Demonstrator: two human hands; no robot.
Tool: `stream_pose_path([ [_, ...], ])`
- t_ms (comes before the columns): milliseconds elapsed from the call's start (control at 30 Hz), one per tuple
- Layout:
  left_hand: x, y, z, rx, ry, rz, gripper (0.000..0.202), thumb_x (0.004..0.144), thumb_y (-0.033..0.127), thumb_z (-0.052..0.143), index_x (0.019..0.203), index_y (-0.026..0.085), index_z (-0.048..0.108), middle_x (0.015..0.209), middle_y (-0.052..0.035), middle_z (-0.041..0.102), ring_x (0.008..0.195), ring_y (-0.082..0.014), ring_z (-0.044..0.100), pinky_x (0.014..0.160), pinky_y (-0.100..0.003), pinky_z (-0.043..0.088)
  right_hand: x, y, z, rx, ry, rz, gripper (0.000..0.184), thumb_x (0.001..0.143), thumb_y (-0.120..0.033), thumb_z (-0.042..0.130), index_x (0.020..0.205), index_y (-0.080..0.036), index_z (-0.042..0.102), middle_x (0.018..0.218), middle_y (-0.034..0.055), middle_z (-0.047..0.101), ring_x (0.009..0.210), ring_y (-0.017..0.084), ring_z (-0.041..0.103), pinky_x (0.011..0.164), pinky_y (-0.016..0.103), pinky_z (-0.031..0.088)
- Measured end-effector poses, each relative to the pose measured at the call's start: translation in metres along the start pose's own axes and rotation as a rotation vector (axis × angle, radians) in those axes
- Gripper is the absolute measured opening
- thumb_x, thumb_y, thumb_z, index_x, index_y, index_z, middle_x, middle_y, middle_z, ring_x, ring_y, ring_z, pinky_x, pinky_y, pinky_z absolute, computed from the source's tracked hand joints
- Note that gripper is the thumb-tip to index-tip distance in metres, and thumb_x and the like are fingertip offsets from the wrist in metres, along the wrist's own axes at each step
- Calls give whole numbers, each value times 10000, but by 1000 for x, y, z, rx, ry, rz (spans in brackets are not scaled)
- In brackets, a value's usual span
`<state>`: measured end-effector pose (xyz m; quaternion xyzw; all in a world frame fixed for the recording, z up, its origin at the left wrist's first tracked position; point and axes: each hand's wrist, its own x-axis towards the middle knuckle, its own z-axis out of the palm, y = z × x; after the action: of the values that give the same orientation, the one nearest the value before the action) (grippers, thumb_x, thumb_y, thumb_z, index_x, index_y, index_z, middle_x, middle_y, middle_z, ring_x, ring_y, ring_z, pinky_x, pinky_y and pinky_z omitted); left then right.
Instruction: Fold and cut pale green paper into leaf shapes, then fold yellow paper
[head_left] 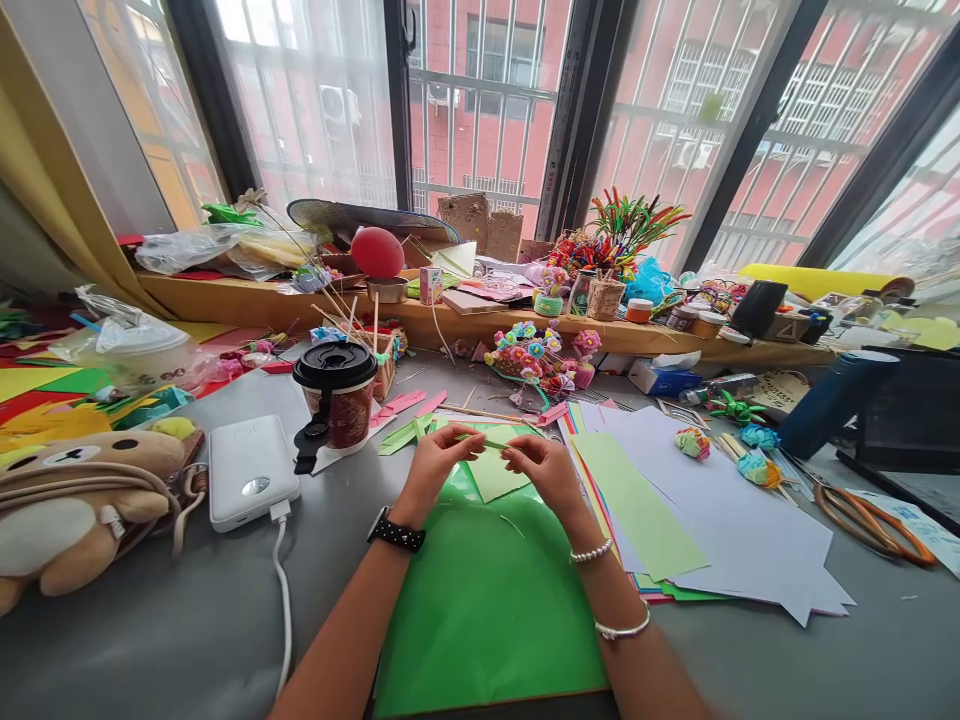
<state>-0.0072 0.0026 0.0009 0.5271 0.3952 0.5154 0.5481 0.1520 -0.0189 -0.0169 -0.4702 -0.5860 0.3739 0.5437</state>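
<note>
My left hand point(435, 462) and my right hand point(541, 466) are both pinched on a thin rolled strip of green paper point(489, 443), holding it level between them just above a light green paper piece point(499, 470). Under my hands lies a large bright green sheet point(487, 590) on the grey table point(187, 620). A black watch sits on my left wrist, and beaded and silver bracelets on my right.
A lidded coffee cup point(336, 392) and a white power bank point(246, 470) with its cable stand to the left, beside a plush bear point(67, 500). To the right lie stacked white and coloured papers point(720, 510), orange-handled scissors point(870, 520) and a dark bottle point(832, 400). Craft flowers crowd the window ledge point(450, 320).
</note>
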Motion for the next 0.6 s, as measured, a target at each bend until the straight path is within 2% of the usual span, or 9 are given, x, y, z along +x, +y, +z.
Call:
stream_pose_path([
  [167,3,-2,-4,-111,49,-33,265,504,327,736,661,137,637,641,-11,643,609,-129,596,683,-273,472,-1,-3,-1,46,54,-12,179,644,-317,633,711,-157,585,585,17,610,509,137,589,515,262,484],
  [267,3,-2,-5,-141,28,-62,268,509,325,735,669,136,632,644,-10,643,629,-132,606,693,-270,471,-2,-5,-1,95,49,-8,178,646,-317,631,701,-156,577,584,13,610,499,129,580,506,254,480],
  [500,-1,2,-1,57,-69,-12,246,541,322,708,676,128,642,626,-24,643,629,-146,604,639,-260,472,-1,-6,-1,114,19,15,180,645,-317,634,696,-153,577,590,6,612,508,119,576,499,236,466],
  [600,-1,2,0,105,-71,-8,228,546,320,701,659,128,654,609,-29,648,614,-148,603,635,-263,472,-1,-6,-2,98,20,34,173,646,-318,632,667,-153,585,573,5,612,508,118,573,509,236,463],
])
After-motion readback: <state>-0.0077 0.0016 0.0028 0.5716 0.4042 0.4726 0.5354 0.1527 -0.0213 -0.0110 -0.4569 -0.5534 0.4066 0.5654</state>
